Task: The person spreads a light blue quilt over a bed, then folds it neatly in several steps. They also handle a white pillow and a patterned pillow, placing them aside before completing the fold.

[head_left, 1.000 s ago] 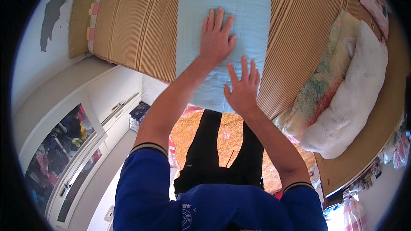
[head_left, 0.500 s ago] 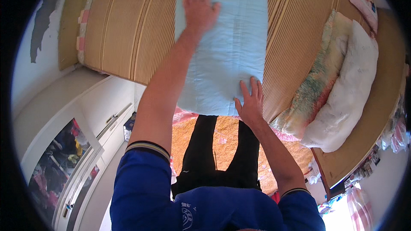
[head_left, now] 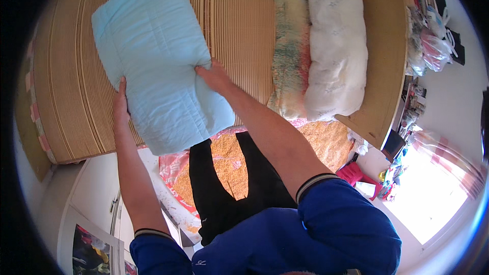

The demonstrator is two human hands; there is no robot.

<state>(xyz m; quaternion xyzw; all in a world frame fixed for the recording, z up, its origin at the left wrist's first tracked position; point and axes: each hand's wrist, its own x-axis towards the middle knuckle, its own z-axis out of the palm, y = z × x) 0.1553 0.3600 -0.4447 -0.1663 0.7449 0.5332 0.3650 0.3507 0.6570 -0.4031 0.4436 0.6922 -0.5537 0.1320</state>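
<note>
A folded light blue quilt (head_left: pixel 153 46) lies askew on the brown striped bed mat (head_left: pixel 237 25), its near end out over the bed's front edge. My left hand (head_left: pixel 121 104) grips its left side, thumb on top and the other fingers hidden beneath. On the opposite side, my right hand (head_left: pixel 215 76) pinches the quilt's edge, and the cloth creases toward that grip.
To the right on the bed lie a multicoloured fluffy blanket (head_left: pixel 291 46) and a folded white quilt (head_left: pixel 336 40), beside a wooden headboard (head_left: pixel 379 56). White cabinets (head_left: pixel 94 186) stand at lower left. Below the bed is an orange, grainy-looking surface (head_left: pixel 326 142).
Both hands have gone from lying on top of the blue quilt to gripping its sides. The quilt now sits tilted, its far end toward the left. My view has swung to the right.
</note>
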